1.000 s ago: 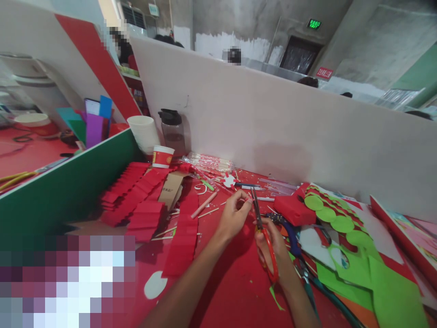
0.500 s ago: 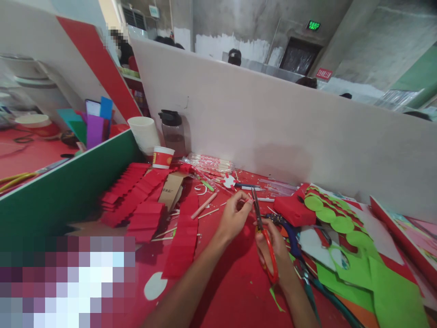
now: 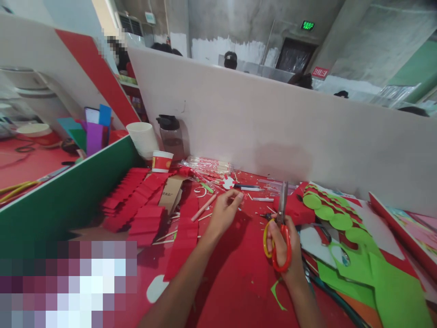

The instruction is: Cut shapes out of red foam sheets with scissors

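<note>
My right hand [image 3: 282, 246] is wrapped round the handles of scissors [image 3: 282, 205], one loop red and the other yellow, blades pointing up and looking closed. To its left, my left hand [image 3: 227, 207] is held over the red table [image 3: 235, 282] with thumb and index finger pinched together. Whatever lies between those fingertips is too small to make out. A white disc with red tabs [image 3: 228, 182] lies just beyond my left hand. Below the scissors is a thin green paper scrap [image 3: 279, 294].
Folded red paper [image 3: 146, 223] and a paper cup [image 3: 162, 161] are at the left, near a dark-lidded bottle [image 3: 171, 136]. Green paper [image 3: 392, 282], pliers with dark handles [image 3: 327, 291] and a red bundle [image 3: 297, 207] lie right. A white partition [image 3: 221, 109] stands behind.
The scissors in my right hand have moved right, away from my left hand, and their blades now point more upright. My left hand has shifted slightly left.
</note>
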`<state>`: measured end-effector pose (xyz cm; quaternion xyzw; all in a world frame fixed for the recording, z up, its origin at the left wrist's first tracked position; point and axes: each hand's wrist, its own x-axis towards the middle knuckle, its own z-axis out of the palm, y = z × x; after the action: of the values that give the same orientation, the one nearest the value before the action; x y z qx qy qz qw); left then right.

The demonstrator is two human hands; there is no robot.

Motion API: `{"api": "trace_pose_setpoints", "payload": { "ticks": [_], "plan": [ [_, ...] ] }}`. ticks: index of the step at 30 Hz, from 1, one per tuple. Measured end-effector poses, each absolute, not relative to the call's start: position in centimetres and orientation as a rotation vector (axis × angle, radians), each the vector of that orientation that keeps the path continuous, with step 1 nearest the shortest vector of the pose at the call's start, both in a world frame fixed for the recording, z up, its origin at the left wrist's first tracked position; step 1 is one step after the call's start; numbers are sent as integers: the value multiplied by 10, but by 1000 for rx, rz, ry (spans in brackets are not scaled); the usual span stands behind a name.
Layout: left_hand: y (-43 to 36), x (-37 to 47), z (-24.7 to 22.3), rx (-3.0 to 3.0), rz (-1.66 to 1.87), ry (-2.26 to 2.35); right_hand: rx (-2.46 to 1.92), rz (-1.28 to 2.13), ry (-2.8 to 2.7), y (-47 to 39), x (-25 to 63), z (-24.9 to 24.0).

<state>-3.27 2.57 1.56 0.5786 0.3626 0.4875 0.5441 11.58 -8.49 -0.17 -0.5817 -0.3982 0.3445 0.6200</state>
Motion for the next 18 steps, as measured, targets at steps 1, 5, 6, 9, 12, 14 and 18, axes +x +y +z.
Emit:
{"api": "trace_pose_setpoints", "payload": {
  "ticks": [1,5,6,9,12,14,18],
  "plan": [
    [30,-38,15,1412,1162,905,-1323,792,-901,-84,117,-1],
    [43,-57,7,1603,1165,1149,-1294,816,-888,-84,118,-2],
    [45,-60,6,1664,1146,1222,-1296,820,-894,-84,118,-3],
    [49,-68,4,1772,1028,1364,-1309,829,-925,-85,117,-7],
    [49,-72,5,1829,944,1387,-1303,850,-937,-86,116,-8],
    [49,-73,5,1883,895,1364,-1293,863,-924,-85,116,-8],
    [49,-78,5,2015,748,1314,-1295,878,-905,-85,116,-5]
  ]
}}
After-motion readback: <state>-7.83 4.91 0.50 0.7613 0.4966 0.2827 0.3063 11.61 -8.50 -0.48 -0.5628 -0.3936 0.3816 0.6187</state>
